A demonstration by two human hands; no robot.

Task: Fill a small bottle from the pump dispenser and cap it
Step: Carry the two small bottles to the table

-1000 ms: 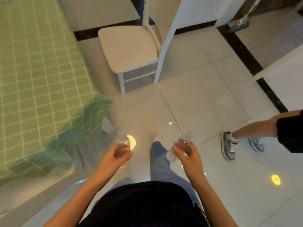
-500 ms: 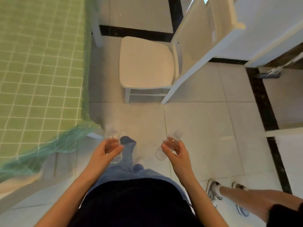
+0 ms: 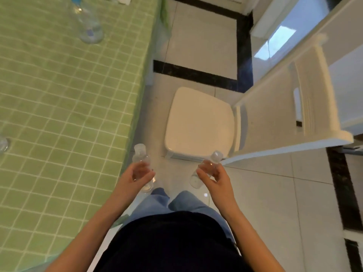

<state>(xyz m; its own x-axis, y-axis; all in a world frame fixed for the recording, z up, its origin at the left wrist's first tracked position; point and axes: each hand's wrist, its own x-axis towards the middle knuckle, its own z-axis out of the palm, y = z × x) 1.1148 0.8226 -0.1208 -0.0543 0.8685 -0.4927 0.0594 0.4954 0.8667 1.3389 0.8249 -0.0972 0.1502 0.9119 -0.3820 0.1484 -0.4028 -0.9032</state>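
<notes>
My left hand [image 3: 135,178] grips a small clear capped bottle [image 3: 141,156], held upright just off the edge of the green checked table [image 3: 64,107]. My right hand [image 3: 214,178] pinches a second small clear capped bottle [image 3: 208,165], tilted with its cap pointing up and to the right. Both bottles hang over the floor in front of my legs. At the table's far end stands a tall clear bottle [image 3: 89,26] with a blue part at its top, cut off by the frame edge. I cannot tell whether it is the pump dispenser.
A white chair [image 3: 200,122] stands on the pale tiled floor straight ahead, its back to the right. A small clear object [image 3: 3,144] lies at the table's left edge. Dark tile bands cross the floor behind the chair and along the right.
The view has swung left toward the table, so the tabletop and the tall clear bottle come into sight. Both hands keep hold of their bottles. The other person's legs have left the frame.
</notes>
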